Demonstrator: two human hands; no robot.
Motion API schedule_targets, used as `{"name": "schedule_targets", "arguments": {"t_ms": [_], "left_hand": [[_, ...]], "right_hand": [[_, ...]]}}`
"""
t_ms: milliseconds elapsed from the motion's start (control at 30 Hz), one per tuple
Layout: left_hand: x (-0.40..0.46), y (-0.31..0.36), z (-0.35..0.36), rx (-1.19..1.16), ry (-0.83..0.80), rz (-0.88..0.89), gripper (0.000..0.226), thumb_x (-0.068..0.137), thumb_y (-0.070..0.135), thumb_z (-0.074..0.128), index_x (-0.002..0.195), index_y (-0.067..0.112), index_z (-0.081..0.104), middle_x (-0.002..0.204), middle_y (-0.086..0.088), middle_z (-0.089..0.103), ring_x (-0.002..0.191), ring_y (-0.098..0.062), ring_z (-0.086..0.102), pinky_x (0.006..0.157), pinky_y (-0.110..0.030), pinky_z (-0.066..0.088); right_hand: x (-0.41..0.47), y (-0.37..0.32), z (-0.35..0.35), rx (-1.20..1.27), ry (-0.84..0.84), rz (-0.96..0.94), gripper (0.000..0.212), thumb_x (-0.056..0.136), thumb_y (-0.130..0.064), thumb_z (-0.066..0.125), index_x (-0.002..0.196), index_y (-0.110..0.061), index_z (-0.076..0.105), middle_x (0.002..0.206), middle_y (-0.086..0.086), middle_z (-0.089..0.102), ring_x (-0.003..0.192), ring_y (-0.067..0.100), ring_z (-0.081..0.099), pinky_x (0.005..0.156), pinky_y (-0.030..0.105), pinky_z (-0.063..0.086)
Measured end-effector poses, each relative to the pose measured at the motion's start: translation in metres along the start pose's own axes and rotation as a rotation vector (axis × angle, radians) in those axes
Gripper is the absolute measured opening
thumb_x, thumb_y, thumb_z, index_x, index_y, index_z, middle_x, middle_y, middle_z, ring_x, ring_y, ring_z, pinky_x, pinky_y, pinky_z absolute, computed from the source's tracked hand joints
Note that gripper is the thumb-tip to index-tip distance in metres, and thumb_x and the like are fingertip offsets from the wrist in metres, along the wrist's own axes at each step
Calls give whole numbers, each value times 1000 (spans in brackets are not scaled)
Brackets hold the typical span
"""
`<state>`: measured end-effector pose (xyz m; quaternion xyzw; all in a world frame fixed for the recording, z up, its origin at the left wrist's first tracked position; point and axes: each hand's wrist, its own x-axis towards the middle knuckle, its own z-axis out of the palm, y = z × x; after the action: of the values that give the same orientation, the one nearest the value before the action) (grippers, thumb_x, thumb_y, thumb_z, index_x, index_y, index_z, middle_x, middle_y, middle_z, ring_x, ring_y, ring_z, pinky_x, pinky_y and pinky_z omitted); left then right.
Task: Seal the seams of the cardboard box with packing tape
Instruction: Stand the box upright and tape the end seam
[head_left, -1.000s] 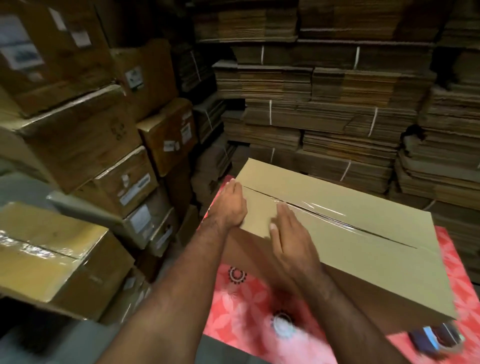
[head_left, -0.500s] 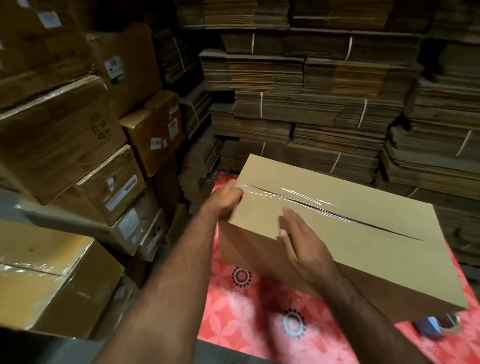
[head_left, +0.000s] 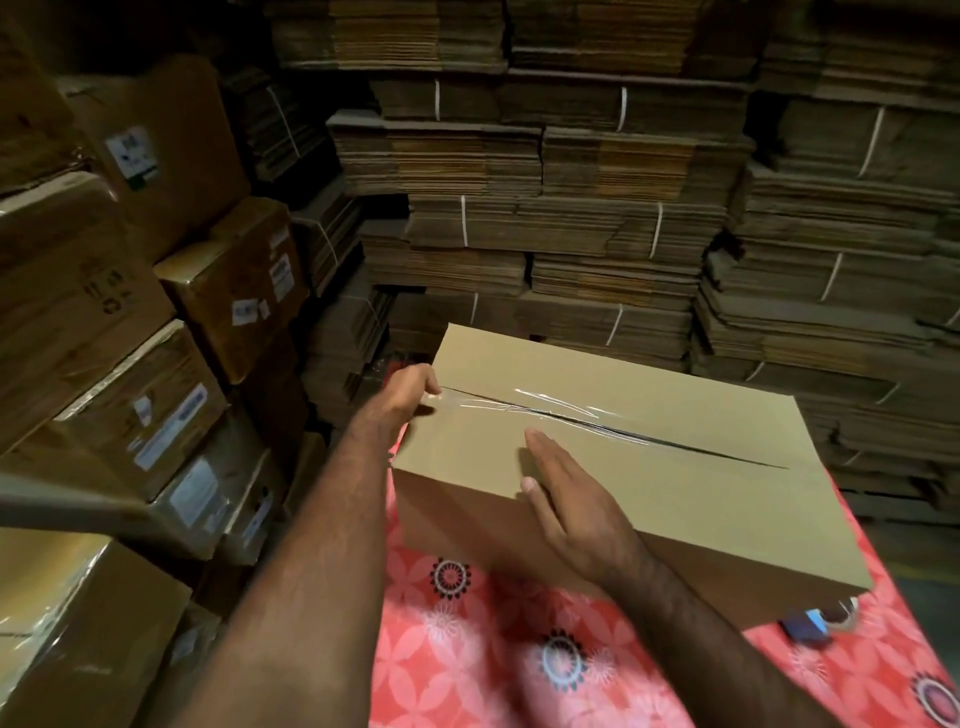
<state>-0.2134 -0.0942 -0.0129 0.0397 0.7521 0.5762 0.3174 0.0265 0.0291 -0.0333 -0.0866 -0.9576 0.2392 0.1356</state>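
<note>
Both hands meet the plain brown cardboard box (head_left: 649, 441): left hand (head_left: 410, 387) curls over its left end on the clear tape (head_left: 519, 408); right hand (head_left: 566, 499) lies flat, fingers straight, on its near top edge.

We're in a dim storeroom: bundled flat cardboard stacks (head_left: 597, 218) fill the back, labelled cartons (head_left: 171, 322) piled left, floral red tablecloth (head_left: 493, 654) below.

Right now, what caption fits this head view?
Left hand presses clear tape over cardboard box edge; right hand steadies it.
</note>
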Motion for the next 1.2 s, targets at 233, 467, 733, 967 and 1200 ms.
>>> {"name": "schedule_targets", "arguments": {"t_ms": [233, 467, 733, 967, 1200], "left_hand": [[-79, 4, 43, 645, 332, 653, 58, 88, 24, 51, 141, 1, 47, 141, -19, 49, 130, -34, 46, 108, -45, 38], [-173, -25, 141, 1268, 274, 436, 45, 97, 58, 40, 108, 21, 61, 92, -5, 72, 90, -30, 69, 63, -33, 38], [-180, -45, 188, 872, 228, 149, 88, 87, 67, 52, 143, 1, 38, 109, -24, 69, 111, -44, 61, 85, -38, 49], [-132, 11, 194, 388, 254, 65, 82, 71, 57, 67, 131, 5, 48, 130, -18, 59, 117, -37, 58, 101, -44, 48], [-112, -34, 218, 220, 265, 111, 56, 64, 37, 64, 119, 23, 62, 107, 2, 73, 98, -22, 70, 93, -44, 56]], "right_hand": [[34, 28, -32, -15, 74, 141, 58, 96, -39, 49, 146, -9, 46, 142, 9, 54, 130, 24, 50, 109, 31, 37], [78, 107, -87, -363, -60, 425, 70, 96, -48, 50, 154, -15, 32, 159, 11, 30, 146, 28, 29, 116, 46, 30], [77, 155, -124, -375, -255, 561, 85, 86, -79, 40, 154, -30, 31, 163, 11, 24, 148, 37, 21, 117, 63, 15], [51, 197, -155, -130, -277, 654, 79, 76, -68, 56, 138, -19, 53, 146, 19, 43, 135, 38, 39, 110, 45, 37], [-6, 224, -164, 179, -215, 588, 78, 92, -40, 64, 158, -24, 25, 156, 9, 39, 137, 29, 43, 106, 35, 38]]}}
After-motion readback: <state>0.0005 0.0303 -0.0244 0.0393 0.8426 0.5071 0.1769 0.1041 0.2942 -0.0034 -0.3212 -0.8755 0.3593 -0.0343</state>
